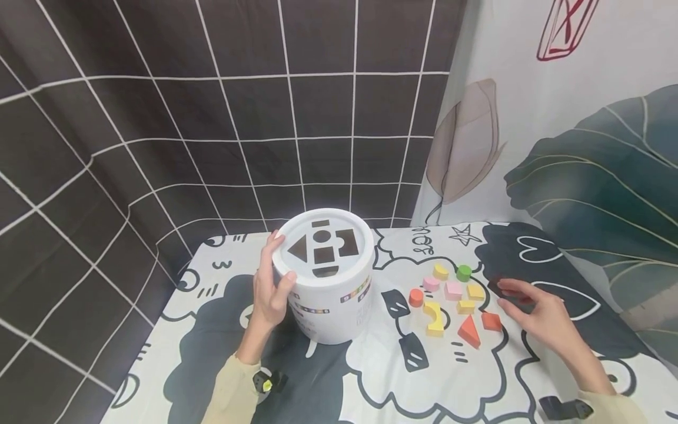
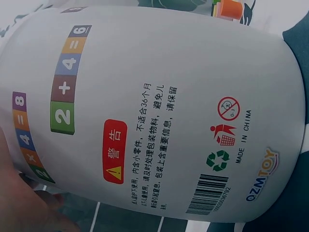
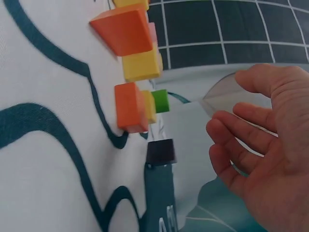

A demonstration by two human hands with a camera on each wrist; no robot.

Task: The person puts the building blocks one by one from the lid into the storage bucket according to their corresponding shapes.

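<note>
A white toy bucket (image 1: 331, 315) stands upright on the cloth, its lid (image 1: 352, 265) pierced with shaped holes. My left hand (image 1: 271, 294) grips it at the lid's left rim, thumb over the edge and fingers around the far side. The left wrist view shows the bucket's printed wall (image 2: 159, 53) close up. My right hand (image 1: 542, 315) is at the right of the loose blocks, fingers loosely bent and holding nothing. Beside its fingertips, a small dark block (image 3: 161, 152) sits apart from the hand. Nearest otherwise is a red-orange block (image 1: 491, 321).
Between bucket and right hand lie several blocks: a red-orange triangle (image 1: 469, 333), a yellow arch (image 1: 434, 321), a red cylinder (image 1: 415, 297), a green cylinder (image 1: 464, 272), a pink block (image 1: 453, 290). Behind the printed cloth (image 1: 424, 388) hangs a dark grid curtain (image 1: 254, 112).
</note>
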